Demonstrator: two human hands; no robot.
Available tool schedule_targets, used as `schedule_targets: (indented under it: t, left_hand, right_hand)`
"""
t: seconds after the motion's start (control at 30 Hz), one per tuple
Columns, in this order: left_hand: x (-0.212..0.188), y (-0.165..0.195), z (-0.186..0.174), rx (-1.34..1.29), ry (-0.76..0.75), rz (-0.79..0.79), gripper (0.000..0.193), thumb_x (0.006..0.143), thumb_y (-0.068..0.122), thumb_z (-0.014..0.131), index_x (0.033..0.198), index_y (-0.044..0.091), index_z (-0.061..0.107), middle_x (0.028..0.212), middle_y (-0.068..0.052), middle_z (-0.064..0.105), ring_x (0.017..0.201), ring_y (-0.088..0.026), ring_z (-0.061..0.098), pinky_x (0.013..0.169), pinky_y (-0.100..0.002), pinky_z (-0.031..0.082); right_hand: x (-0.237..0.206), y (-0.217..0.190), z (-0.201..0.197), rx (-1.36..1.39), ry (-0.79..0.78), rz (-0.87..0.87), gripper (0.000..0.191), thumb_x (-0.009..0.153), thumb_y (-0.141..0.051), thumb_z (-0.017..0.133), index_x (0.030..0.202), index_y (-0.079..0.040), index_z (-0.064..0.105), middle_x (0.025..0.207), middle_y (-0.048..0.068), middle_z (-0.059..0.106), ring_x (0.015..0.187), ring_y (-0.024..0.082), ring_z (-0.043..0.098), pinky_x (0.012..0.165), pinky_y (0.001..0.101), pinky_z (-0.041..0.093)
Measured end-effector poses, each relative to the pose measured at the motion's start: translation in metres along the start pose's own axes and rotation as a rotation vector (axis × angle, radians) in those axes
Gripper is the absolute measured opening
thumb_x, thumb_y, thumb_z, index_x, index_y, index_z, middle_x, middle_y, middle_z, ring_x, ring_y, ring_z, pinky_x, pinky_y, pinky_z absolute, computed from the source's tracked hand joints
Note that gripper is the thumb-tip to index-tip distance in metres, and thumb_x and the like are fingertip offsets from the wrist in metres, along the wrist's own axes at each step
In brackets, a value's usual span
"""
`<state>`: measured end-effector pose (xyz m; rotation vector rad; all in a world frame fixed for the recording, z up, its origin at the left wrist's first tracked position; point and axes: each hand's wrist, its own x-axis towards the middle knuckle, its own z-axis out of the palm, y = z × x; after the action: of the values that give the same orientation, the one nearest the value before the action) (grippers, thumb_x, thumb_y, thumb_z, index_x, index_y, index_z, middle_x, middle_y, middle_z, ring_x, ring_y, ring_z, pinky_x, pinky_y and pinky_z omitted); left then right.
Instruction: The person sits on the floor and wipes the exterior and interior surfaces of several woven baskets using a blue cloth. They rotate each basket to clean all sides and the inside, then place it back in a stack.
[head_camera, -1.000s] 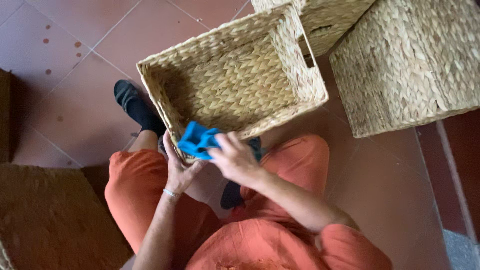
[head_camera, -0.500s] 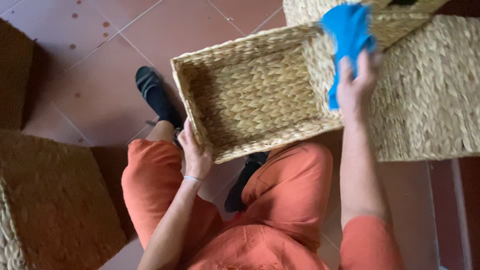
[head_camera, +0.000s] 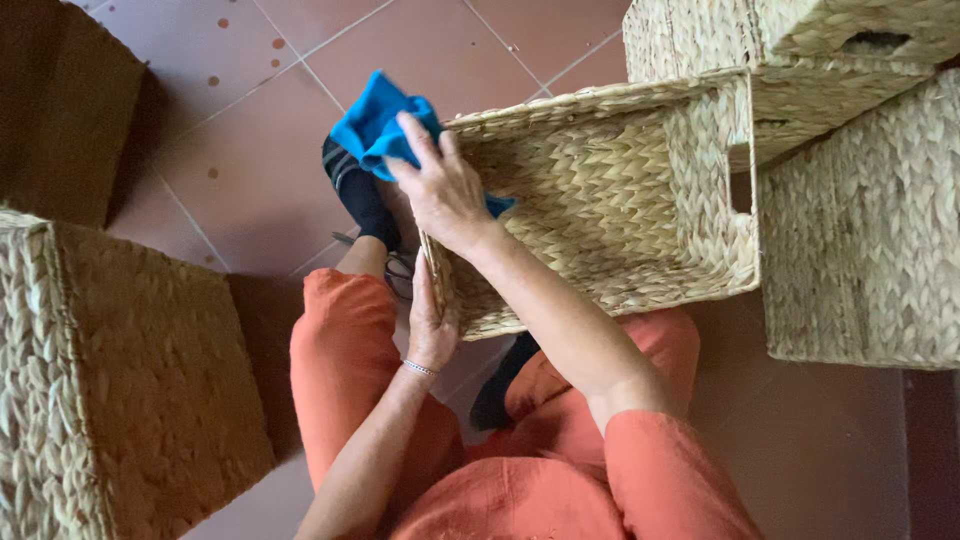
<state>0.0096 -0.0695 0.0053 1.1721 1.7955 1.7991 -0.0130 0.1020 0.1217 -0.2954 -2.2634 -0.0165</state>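
Observation:
An open woven straw basket (head_camera: 700, 210) lies tilted on my lap, its mouth facing up toward me. My right hand (head_camera: 445, 190) presses a bright blue cloth (head_camera: 375, 125) against the basket's left rim. My left hand (head_camera: 432, 325) grips the basket's near left corner from below, a thin bracelet on its wrist. My orange trousers (head_camera: 360, 370) and one dark sock (head_camera: 358, 190) show under the basket.
Three more woven baskets stand around me: one at the left (head_camera: 120, 380), one at the right (head_camera: 870, 240), one at the top right (head_camera: 800, 40). A dark brown block (head_camera: 60, 110) sits at the upper left. The floor (head_camera: 260, 110) is reddish tile.
My right hand has carried the blue cloth from the basket's far right rim across to its left rim. The left hand keeps hold of the near corner. The view has shifted left.

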Motion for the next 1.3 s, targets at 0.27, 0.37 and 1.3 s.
schedule_targets:
  t: [0.27,0.37,1.3]
  left_hand:
    - [0.007,-0.004,-0.004,0.081,0.030,-0.018,0.088,0.084,-0.016,0.054,0.163,0.007,0.024,0.165,-0.018,0.035,0.154,-0.031,0.035,0.125,-0.036,0.030]
    - [0.016,-0.012,0.001,0.122,0.054,-0.037,0.084,0.088,-0.008,0.062,0.162,0.006,0.024,0.164,-0.019,0.032,0.154,-0.031,0.032,0.125,-0.037,0.028]
    - [0.064,-0.043,-0.003,-1.429,0.241,-0.675,0.078,0.093,0.068,0.020,0.157,0.023,0.021,0.168,0.002,0.022,0.141,-0.034,0.036,0.121,-0.050,0.024]
  right_hand:
    - [-0.013,0.124,-0.072,0.478,-0.276,0.913,0.012,0.102,-0.026,0.058,0.112,-0.024,0.065,0.094,0.002,0.043,0.082,0.019,0.056,0.054,0.0292,0.054]
    - [-0.040,0.201,-0.122,0.025,-0.221,0.963,0.038,0.108,-0.037,0.057,0.141,-0.019,0.057,0.116,0.014,0.049,0.093,0.025,0.055,0.074,0.0459,0.052]
    - [-0.053,-0.014,-0.117,0.296,-0.695,-0.265,0.026,0.077,0.003,0.064,0.096,-0.011,0.074,0.138,0.007,0.060,0.092,0.033,0.057,0.071,0.0425,0.056]
